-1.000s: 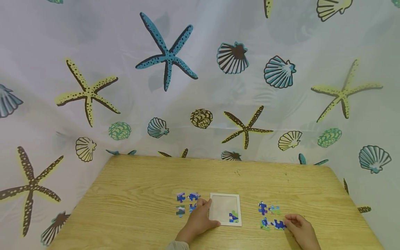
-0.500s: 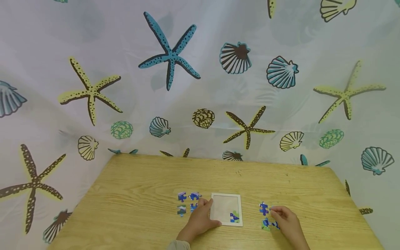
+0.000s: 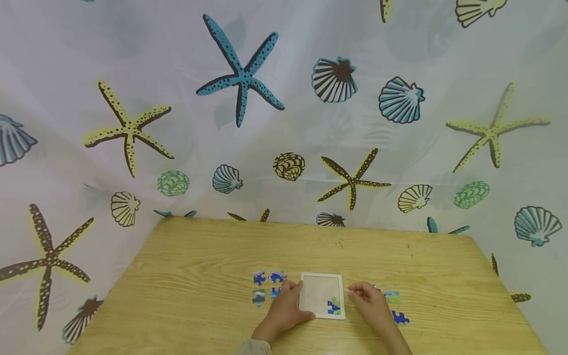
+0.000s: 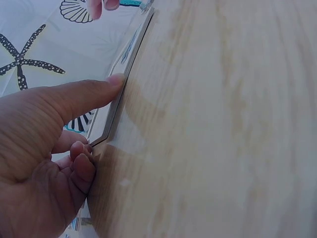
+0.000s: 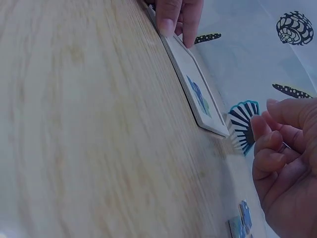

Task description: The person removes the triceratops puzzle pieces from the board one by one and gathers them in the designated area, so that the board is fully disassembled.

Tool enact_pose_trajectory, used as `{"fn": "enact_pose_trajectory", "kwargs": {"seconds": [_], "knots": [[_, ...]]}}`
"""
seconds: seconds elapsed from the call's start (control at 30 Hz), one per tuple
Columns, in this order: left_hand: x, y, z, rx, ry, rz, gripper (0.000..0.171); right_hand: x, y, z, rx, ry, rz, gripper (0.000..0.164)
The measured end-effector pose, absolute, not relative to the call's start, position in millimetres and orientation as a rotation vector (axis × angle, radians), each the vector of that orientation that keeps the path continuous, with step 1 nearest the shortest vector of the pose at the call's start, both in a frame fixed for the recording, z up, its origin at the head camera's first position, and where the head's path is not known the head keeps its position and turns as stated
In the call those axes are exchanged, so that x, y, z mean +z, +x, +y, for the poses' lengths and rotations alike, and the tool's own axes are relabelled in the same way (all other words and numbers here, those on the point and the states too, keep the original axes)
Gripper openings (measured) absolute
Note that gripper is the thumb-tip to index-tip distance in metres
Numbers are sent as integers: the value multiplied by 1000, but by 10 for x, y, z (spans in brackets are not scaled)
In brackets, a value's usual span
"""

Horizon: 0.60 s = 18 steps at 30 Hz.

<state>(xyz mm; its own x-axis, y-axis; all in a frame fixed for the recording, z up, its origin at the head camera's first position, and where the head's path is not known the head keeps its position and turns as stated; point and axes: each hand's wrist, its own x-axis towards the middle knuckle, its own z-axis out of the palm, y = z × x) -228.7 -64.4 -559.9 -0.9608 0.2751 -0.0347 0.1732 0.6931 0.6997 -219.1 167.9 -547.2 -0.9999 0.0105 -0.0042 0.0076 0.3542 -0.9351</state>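
Observation:
On the wooden table lies a shallow square puzzle tray (image 3: pixel 321 273) with a pale rim. Joined blue and green jigsaw pieces (image 3: pixel 334 306) fill its near right corner. My left hand (image 3: pixel 284 311) grips the tray's near left corner, thumb (image 4: pixel 110 88) on the near edge and fingers at the left side. Just right of the tray hovers my right hand (image 3: pixel 370 304), fingers loosely curled. No piece shows between its thumb and fingertips in the right wrist view. Behind it lie loose jigsaw pieces, among them a blue piece (image 3: pixel 400 316) and a green-and-blue piece (image 3: pixel 392 296).
Several loose jigsaw pieces (image 3: pixel 259 296) lie left of the tray, partly covered by my left hand. The wooden table (image 3: pixel 199 251) ends at a hanging curtain (image 3: pixel 293 123) printed with starfish and shells, behind and at both sides.
My right hand has moved left from the right-hand pieces to beside the tray, uncovering the green-and-blue and blue pieces there. My left hand keeps its grip on the tray.

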Motion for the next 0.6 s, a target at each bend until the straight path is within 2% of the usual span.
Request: {"fn": "enact_pose_trajectory", "kwargs": {"seconds": [0.27,0.6], "knots": [[-5615,-2283,-655,1108,388,2792,92,-5493,-2185,1487,1717,56,-2693,14],[-5602,-2277,-648,1105,378,2794,92,-5557,-2131,1424,1614,228,-2818,23]]}}
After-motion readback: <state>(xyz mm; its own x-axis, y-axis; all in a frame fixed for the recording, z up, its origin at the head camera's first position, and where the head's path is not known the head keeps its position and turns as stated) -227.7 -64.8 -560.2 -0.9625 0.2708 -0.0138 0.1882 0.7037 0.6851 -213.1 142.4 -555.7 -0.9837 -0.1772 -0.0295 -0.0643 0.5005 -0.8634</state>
